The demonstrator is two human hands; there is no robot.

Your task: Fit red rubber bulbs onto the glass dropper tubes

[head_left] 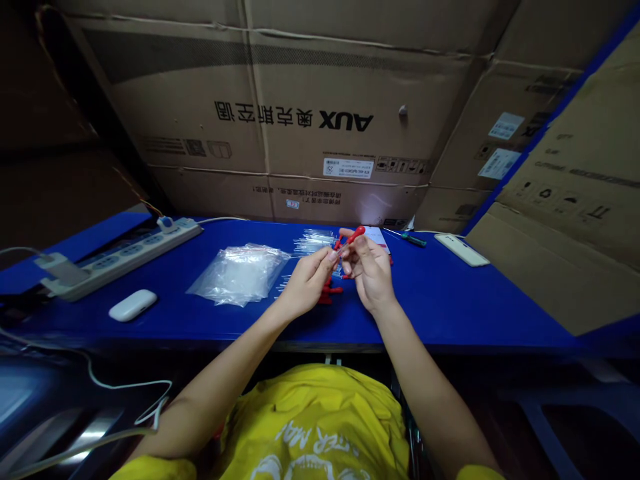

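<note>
Left hand point(305, 283): we pinch the clear end of a red-bulbed dropper point(354, 235).
Right hand point(370, 270): our fingers grasp the same dropper near its bulb.
Dropper: held above the blue table point(450, 300), just right of the pile of clear bags point(240, 273).
Loose red bulbs point(333, 293): beneath our hands, right of the bags.
Earbud case point(133, 305): left of the bags.

Cardboard box point(320, 120), behind the tabletop's far edge: "AUX" and 奥克斯空调, printed upside down.
White sticker point(349, 167) on that box: too small to read.
Yellow shirt point(320, 433): white lettering, unreadable.
</note>
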